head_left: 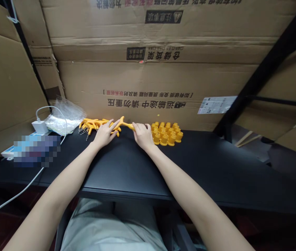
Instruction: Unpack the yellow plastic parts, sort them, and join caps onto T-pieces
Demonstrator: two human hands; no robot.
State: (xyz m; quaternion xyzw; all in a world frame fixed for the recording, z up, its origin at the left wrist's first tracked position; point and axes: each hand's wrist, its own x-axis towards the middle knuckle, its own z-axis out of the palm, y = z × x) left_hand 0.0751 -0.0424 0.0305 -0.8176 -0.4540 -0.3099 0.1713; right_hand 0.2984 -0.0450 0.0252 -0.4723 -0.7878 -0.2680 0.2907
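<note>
Right hand (142, 136) grips forked piece (122, 121); yellow cups (164, 138) beside, cardboard (142, 77) behind.

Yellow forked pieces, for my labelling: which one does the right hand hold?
The forked piece with its stem in the right hand and its fork toward the left hand. The other pieces lie heaped together, apart from the right hand.

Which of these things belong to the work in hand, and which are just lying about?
Apparently part of the work:
- forked yellow piece, held by its stem in the right hand
- pile of branching yellow pieces, beside the left hand
- yellow cup-shaped pieces

Apparently just lying about:
- clear plastic bag
- white charger
- white cable
</note>
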